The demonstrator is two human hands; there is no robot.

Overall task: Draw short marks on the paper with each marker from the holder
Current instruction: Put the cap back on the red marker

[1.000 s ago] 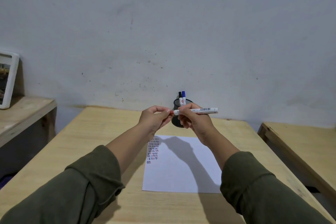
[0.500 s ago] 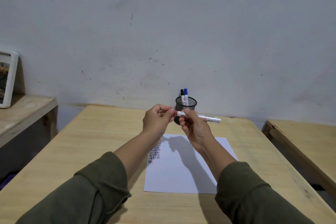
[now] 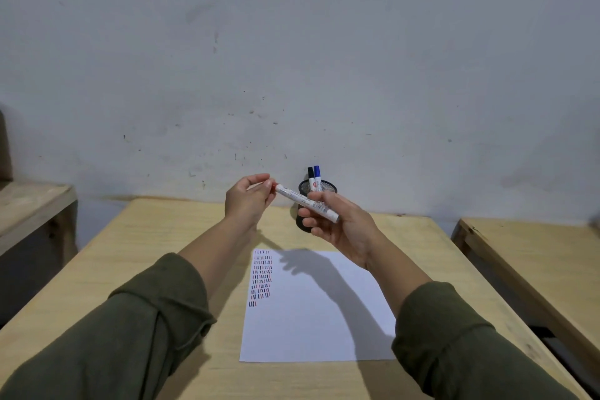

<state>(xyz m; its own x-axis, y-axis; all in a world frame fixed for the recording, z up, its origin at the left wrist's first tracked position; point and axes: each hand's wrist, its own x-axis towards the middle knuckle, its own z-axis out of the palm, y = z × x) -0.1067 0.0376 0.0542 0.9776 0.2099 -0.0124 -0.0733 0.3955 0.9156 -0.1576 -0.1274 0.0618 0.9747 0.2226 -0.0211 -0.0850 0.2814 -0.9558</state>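
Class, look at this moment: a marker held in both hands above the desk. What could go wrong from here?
1. The left hand pinches the red end of the marker; the cap could drop or ink could smear fingers.
2. The right hand is close in front of the mesh holder and might tip it.

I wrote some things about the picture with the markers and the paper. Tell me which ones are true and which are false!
1. The right hand holds a white marker above the desk. True.
2. The paper is blank. False: rows of short marks fill its left edge.
3. Two markers stand in the holder. True: one with a black cap, one with a blue cap.
4. The left hand rests flat on the paper. False: it is raised, fingers pinching at the marker's red end.
5. The holder stands on the paper. False: it stands on the desk beyond it.
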